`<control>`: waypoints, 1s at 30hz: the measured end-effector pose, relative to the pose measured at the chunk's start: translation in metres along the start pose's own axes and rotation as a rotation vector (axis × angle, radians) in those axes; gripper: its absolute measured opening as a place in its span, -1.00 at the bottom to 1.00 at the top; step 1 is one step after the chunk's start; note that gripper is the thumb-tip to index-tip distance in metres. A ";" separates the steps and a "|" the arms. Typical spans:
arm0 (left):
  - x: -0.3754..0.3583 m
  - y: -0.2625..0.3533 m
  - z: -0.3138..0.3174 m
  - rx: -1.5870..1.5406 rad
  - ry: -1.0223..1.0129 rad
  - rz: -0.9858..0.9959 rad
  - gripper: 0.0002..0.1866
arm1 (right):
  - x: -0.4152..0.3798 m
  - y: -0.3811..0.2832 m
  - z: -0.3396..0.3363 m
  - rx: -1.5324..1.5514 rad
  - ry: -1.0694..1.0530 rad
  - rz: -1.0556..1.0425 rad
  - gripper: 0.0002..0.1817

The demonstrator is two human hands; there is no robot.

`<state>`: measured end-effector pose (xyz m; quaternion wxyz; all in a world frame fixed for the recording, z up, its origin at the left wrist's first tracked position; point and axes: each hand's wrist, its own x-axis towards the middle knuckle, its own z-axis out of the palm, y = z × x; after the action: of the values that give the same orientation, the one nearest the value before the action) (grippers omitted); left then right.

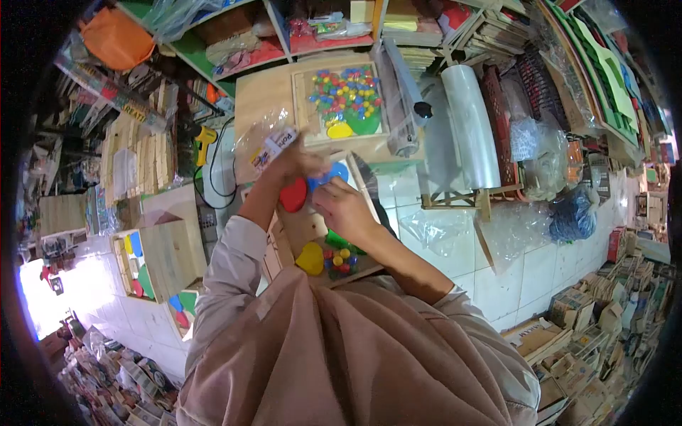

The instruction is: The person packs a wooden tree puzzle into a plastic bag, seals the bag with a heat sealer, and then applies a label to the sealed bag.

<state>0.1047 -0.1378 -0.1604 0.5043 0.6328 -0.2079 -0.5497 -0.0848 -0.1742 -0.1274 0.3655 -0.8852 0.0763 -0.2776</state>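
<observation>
Over a wooden box, my right hand has its fingers bent closed at the edge of a blue piece. My left hand is at the other side of that blue piece, its fingers smeared and partly hidden. A clear plastic bag with a printed label overlaps my left wrist. Just below the left hand is a red heart-shaped piece. Nearer my body, the box holds a yellow heart-shaped piece, a green piece partly under my right arm, and several small coloured beads.
Ahead on the table, a wooden tray holds many coloured beads under plastic. A yellow power tool with a black cable lies left. A large plastic roll stands right. Wooden boards are stacked left, and plastic sheets lie on the tiles.
</observation>
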 end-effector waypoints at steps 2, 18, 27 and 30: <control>0.003 -0.011 -0.006 0.123 0.183 0.100 -0.36 | -0.013 -0.013 -0.017 -0.017 0.110 0.098 -0.78; -0.042 0.017 -0.072 0.192 0.185 0.250 -0.80 | -0.172 -0.013 -0.050 0.402 -0.020 1.227 -0.60; -0.088 0.057 -0.070 0.114 0.155 0.210 -0.61 | -0.159 -0.048 -0.025 1.180 0.522 1.037 -0.63; -0.084 0.068 -0.082 0.380 0.063 0.383 -0.48 | -0.162 -0.054 -0.021 1.175 0.534 1.013 -0.57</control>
<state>0.1728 -0.0624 -0.0702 0.4773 0.6821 -0.4074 -0.3755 -0.2348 -0.0933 -0.1488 0.8201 -0.3115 0.3935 -0.2749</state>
